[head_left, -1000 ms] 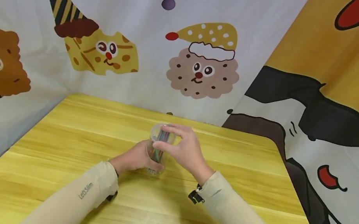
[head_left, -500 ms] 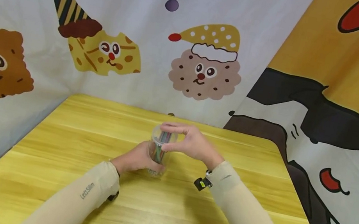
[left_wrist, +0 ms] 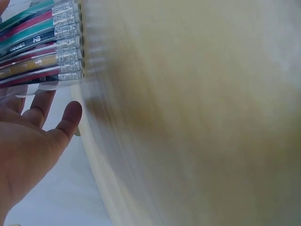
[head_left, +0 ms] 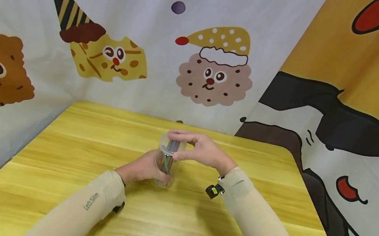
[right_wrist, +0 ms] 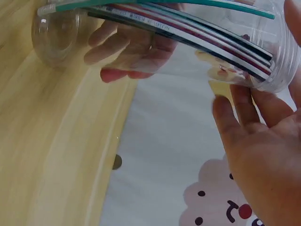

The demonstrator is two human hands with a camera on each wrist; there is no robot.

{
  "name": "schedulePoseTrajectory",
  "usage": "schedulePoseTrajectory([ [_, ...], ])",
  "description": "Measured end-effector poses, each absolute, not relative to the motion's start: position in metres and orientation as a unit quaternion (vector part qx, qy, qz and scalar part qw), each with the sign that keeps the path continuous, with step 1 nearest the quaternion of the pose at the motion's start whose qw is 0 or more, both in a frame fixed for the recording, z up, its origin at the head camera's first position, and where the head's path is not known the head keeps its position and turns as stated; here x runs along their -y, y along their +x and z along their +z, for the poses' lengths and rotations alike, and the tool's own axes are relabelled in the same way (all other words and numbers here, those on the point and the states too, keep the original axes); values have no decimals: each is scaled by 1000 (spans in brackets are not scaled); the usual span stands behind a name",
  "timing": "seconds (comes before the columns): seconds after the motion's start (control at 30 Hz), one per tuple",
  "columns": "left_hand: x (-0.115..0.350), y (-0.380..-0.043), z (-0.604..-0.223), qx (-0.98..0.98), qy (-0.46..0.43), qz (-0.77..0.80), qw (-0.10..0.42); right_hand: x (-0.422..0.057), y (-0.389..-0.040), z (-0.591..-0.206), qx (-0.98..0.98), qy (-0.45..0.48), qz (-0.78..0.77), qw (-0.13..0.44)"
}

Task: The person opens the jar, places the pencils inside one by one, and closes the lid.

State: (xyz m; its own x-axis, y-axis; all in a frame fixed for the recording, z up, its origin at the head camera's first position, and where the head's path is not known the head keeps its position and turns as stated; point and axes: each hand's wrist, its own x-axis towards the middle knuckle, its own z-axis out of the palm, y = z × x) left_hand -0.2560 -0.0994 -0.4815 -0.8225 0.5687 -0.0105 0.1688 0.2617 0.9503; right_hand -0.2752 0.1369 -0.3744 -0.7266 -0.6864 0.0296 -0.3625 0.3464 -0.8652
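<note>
A clear plastic jar (head_left: 167,162) stands on the table, a little tilted, with several pencils (right_wrist: 188,33) inside. Their silvery ends and erasers point down at the jar's base in the left wrist view. My left hand (head_left: 145,167) grips the jar's lower body, its thumb across the near side. At the top, my right hand (head_left: 206,150) holds the clear lid (right_wrist: 284,61) with thumb and fingers on opposite sides of the rim. The right wrist view shows the left fingers through the transparent wall. Whether the lid is loose cannot be seen.
The wood-grain table (head_left: 97,127) ends at a back edge close behind the jar. A cartoon-printed curtain (head_left: 137,0) hangs behind it and along both sides. Small wrist cameras (head_left: 214,191) sit below the sleeves.
My right hand has turned about the jar's top, its wrist swinging right and slightly up, mostly in the first half second. The left hand keeps its hold and the jar stays in place.
</note>
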Motion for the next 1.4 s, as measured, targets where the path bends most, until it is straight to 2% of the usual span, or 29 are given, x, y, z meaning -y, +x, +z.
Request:
schedulePoseTrajectory([
  [0.1, 99, -255, -480, -776, 236, 561, 165, -132, -267, -376, -821, -298, -469, 130],
  [0.3, 97, -253, -478, -799, 219, 545, 126, -107, -235, -386, -864, -240, -441, -43],
  [0.4, 96, -252, -478, -804, 218, 539, 127, -102, -230, -389, -872, -224, -429, -77],
  [0.47, 95, -252, -479, -801, 215, 541, 136, -106, -232, -387, -868, -234, -434, -55],
  [0.67, 96, -255, -480, -799, 203, 548, 142, -129, -254, -371, -845, -315, -427, 62],
  [0.77, 97, -256, -480, -798, 203, 549, 144, -132, -262, -368, -845, -322, -424, 57],
  [0.97, 98, -256, -481, -800, 216, 542, 144, -122, -261, -377, -882, -299, -364, -3],
  [1.2, 98, -255, -482, -795, 220, 547, 146, -128, -270, -382, -833, -339, -430, 80],
  [1.4, 98, -254, -481, -789, 222, 552, 156, -120, -265, -386, -843, -316, -433, 47],
])
